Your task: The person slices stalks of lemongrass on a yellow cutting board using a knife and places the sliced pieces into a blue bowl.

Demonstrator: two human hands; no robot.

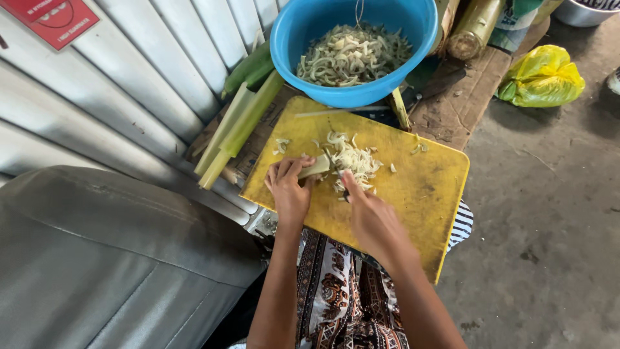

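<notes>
A yellow cutting board rests across my lap. My left hand presses a pale green stalk piece flat on the board. My right hand grips a knife, its blade mostly hidden by my fingers, right beside the stalk's cut end. A pile of thin pale slices lies just beyond the blade. Behind the board stands a blue plastic bowl filled with more slices.
Long green stalks lie left of the board against a corrugated metal wall. A wooden block and a yellow plastic bag sit at the back right on a concrete floor. A grey cushion is at my left.
</notes>
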